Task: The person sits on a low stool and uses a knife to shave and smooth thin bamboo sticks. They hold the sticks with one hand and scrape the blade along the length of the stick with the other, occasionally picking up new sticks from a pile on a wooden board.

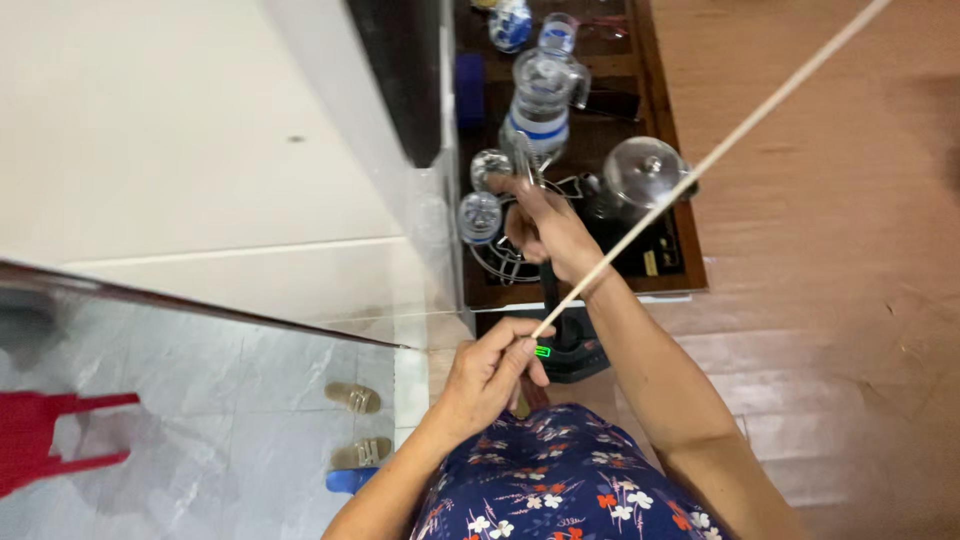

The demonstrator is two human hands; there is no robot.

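My left hand (490, 375) pinches the near end of a long thin pale stick (720, 152) that runs up and to the right out of view. My right hand (545, 228) reaches forward over a dark wooden tea tray (672, 272) and grips the top of a wire glass rack (500, 258). Clear upturned glasses (480, 215) sit on the rack by my fingers. Whether the fingers also touch a glass I cannot tell.
On the tray stand a tall glass pitcher (542, 95) and a glass kettle with a lid (642, 172). A white wall (200, 130) is to the left, a wooden surface (840, 200) to the right. Below left are sandals (352, 397) and red furniture (40, 440) on grey tiles.
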